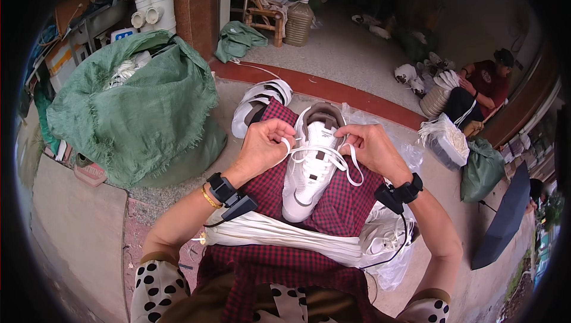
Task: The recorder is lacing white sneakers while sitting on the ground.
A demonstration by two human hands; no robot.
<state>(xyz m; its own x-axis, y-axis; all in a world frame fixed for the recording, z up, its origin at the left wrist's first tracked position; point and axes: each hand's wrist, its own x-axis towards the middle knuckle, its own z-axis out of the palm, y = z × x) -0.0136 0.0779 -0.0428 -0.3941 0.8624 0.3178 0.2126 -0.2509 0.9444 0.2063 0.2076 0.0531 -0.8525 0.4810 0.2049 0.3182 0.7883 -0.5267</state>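
A white sneaker (303, 183) with a dark grey lining rests on the red-and-black checked cloth (342, 213) over my lap, its toe toward me. A white shoelace (321, 149) crosses its tongue. My left hand (267, 145) pinches one end of the lace at the shoe's left side. At the right side, my right hand (372, 147) grips the other part, and a loop hangs below its fingers. A thick bundle of white laces (279, 241) lies across my lap, nearer to me than the shoe.
White shoe pieces (262, 102) lie beyond my left hand. A large green woven sack (137, 115) stands at left. Plastic-wrapped shoes (383, 234) sit by my right side. Farther right are a tub of laces (445, 142), a green bag (480, 171) and a seated person (491, 82).
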